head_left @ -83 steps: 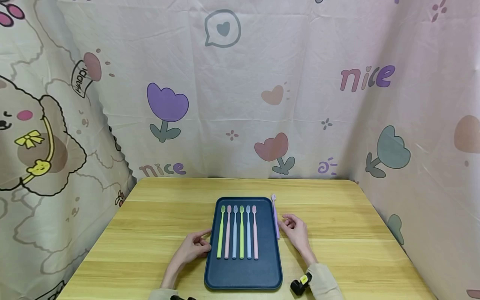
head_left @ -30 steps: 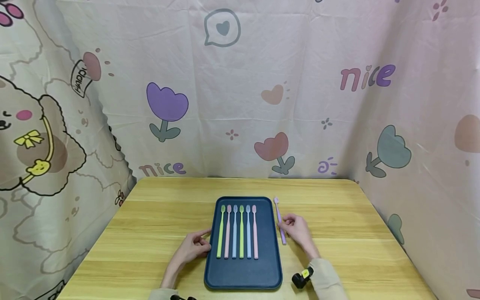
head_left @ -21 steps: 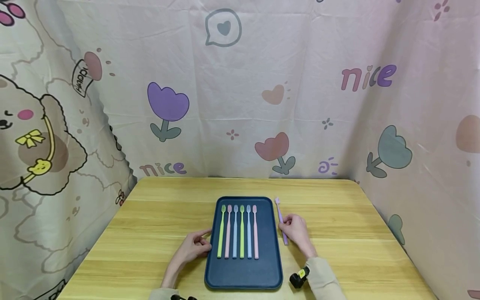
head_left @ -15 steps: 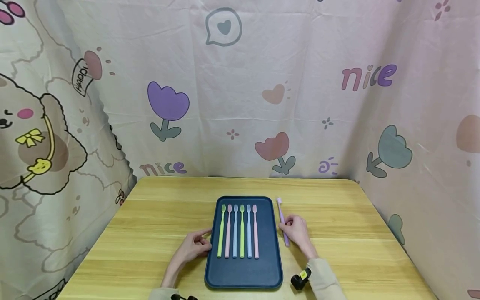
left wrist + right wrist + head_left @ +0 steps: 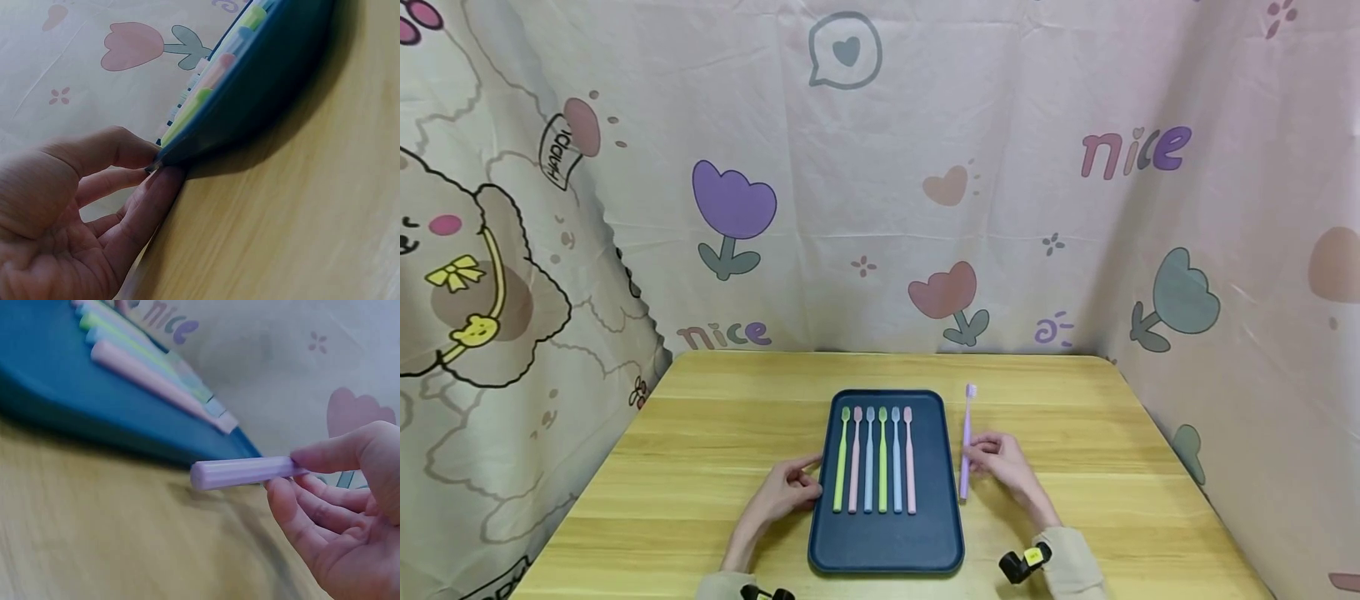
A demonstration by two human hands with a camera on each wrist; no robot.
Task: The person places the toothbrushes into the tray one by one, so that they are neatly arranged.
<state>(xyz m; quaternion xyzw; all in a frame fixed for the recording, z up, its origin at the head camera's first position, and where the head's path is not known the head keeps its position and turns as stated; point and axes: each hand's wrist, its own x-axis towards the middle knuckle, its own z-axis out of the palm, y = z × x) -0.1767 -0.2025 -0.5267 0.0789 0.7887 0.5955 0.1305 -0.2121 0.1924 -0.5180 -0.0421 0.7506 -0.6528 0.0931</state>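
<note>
My right hand (image 5: 1003, 460) pinches a purple toothbrush (image 5: 967, 425) by its handle, beside the tray's right edge. Its bristle head points to the back. In the right wrist view the purple handle (image 5: 240, 472) sticks out past thumb and fingers, over the wood, with a shadow below. A dark blue tray (image 5: 887, 546) lies on the table. On it several toothbrushes (image 5: 883, 467) in green, pink and blue lie in a row, heads to the back. My left hand (image 5: 782, 492) is at the tray's left edge; in the left wrist view its thumb and fingers pinch the rim (image 5: 187, 134).
The wooden table (image 5: 700, 417) extends on both sides of the tray. A patterned cloth (image 5: 865, 167) hangs behind it and along the sides. A black wrist camera (image 5: 1025, 562) sits on the right sleeve.
The purple toothbrush lay against the tray's right edge; my right hand has taken hold of it, moved it right and straightened it. My left hand and the tray have stayed put.
</note>
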